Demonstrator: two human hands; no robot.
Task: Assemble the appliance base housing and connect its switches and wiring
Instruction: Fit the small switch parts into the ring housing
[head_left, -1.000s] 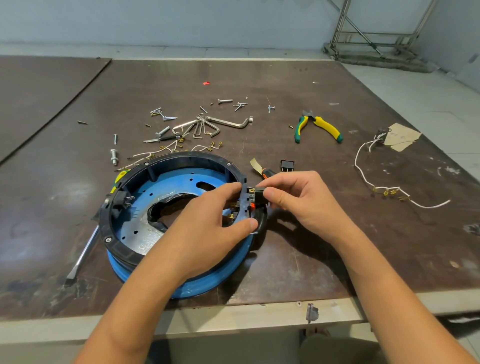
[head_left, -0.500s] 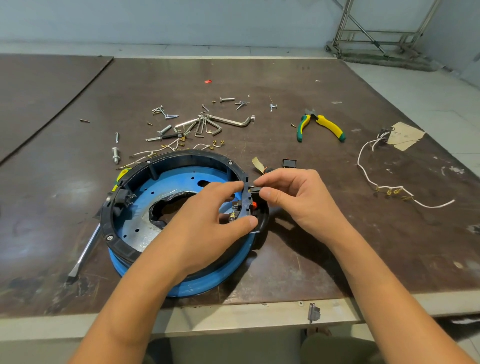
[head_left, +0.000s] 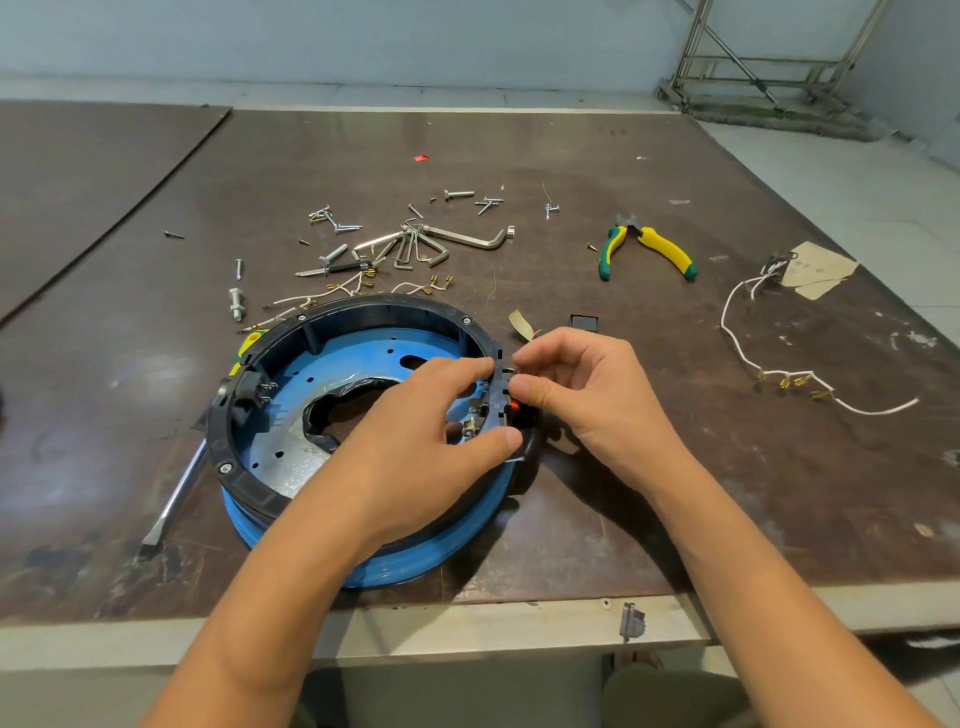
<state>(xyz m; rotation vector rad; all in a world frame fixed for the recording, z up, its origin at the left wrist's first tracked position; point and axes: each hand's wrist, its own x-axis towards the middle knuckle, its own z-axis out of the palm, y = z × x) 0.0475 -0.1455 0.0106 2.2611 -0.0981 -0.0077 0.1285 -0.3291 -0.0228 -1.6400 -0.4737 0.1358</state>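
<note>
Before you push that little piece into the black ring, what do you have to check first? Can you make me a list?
1. Ring held steady: the left hand grips the black ring at its right side. Ok.
2. Hold on the piece: the right hand pinches the small part at the ring's outer edge. Ok.
3. Part lined up with its slot: the fingers hide it. Cannot tell.
4. Orange switch just below: it shows at the rim, but how far in it sits is hidden. Cannot tell.
5. Wiring joined: the white wire lies loose on the table, apart from the ring. Not ok.
</note>
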